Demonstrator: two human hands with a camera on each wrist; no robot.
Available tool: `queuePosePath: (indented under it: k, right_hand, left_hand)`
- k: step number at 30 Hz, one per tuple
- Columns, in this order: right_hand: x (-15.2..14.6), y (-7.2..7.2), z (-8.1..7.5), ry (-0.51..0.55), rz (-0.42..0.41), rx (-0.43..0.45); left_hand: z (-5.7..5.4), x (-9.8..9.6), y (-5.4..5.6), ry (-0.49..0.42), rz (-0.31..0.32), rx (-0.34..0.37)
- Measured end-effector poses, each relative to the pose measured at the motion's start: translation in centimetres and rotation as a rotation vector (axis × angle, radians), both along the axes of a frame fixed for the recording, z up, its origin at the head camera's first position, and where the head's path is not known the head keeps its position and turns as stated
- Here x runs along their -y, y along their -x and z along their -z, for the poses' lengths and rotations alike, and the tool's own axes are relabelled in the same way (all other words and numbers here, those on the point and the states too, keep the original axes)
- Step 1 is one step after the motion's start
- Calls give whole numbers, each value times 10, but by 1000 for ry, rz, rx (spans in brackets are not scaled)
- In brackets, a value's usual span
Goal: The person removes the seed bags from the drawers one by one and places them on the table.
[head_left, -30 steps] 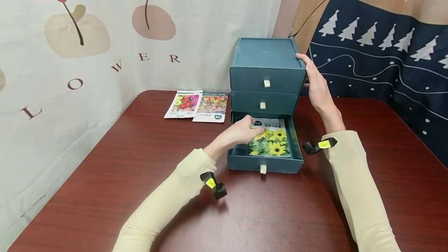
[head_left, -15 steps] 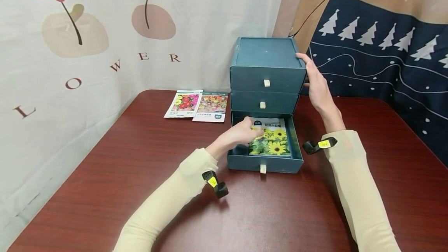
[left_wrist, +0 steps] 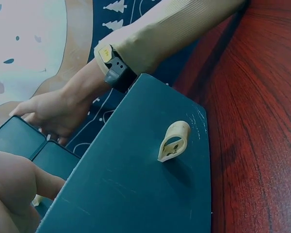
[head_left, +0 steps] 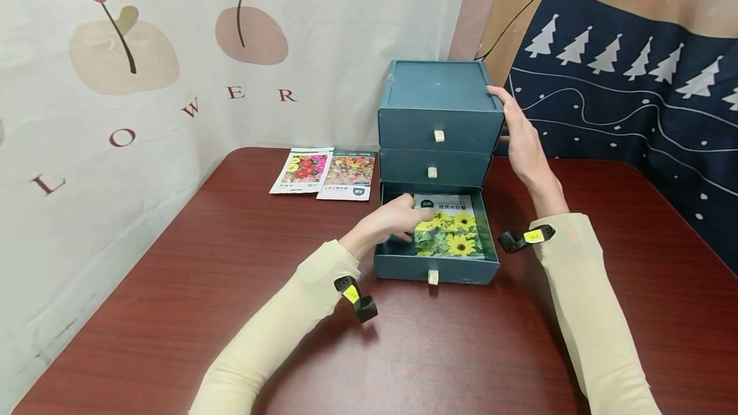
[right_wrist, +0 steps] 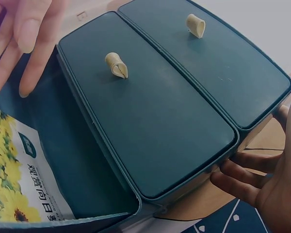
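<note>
The bottom drawer (head_left: pixel 436 269) of a blue-green three-drawer box (head_left: pixel 441 127) is pulled out. A seed packet (head_left: pixel 450 235) printed with yellow sunflowers lies inside, toward the drawer's right side. My left hand (head_left: pixel 394 218) is over the drawer's left part, beside the packet. In the right wrist view its fingers (right_wrist: pixel 31 43) are loosely extended and apart from the packet, holding nothing. My right hand (head_left: pixel 524 146) rests against the box's right side, with one fingertip at the top edge. Lower fingers (right_wrist: pixel 242 179) touch the side wall in the right wrist view.
Two more flower seed packets, one (head_left: pixel 302 171) partly overlapping the other (head_left: pixel 348 177), lie on the dark red table (head_left: pixel 242 229) left of the box. A white printed curtain (head_left: pixel 173 69) hangs behind, and a navy tree-patterned cloth (head_left: pixel 623 107) at the right.
The sunflower packet has shifted slightly right within the drawer. My left hand now shows fingers spread below the thumb, apart from the packet. My right hand has stayed put.
</note>
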State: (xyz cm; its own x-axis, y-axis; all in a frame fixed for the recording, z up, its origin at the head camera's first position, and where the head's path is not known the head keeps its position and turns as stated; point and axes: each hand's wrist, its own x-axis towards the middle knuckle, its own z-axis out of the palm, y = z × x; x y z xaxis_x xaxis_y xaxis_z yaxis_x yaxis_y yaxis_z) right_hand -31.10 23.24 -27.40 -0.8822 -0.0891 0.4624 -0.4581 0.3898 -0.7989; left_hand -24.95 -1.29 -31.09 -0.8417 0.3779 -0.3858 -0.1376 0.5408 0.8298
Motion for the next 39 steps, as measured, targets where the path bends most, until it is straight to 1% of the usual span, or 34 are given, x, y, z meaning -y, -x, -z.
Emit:
queuePosePath:
  k: [5, 10, 20, 23, 29, 31, 39]
  right_hand:
    - [0, 0, 0, 5, 0, 3]
    - [0, 0, 0, 4, -2, 6]
    - [0, 1, -1, 3, -2, 6]
    - [0, 0, -1, 3, -2, 9]
    - [0, 1, -1, 6, -3, 8]
    - [1, 1, -1, 3, -3, 10]
    - [0, 2, 0, 15, -9, 9]
  left_hand:
    - [1, 0, 1, -13, -3, 21]
    - [1, 0, 2, -47, -24, 65]
    - [4, -1, 3, -48, -36, 72]
    - [5, -1, 4, -46, -26, 77]
    - [7, 0, 5, -5, 0, 39]
    - [7, 1, 5, 0, 5, 38]
    - [6, 1, 6, -45, 22, 69]
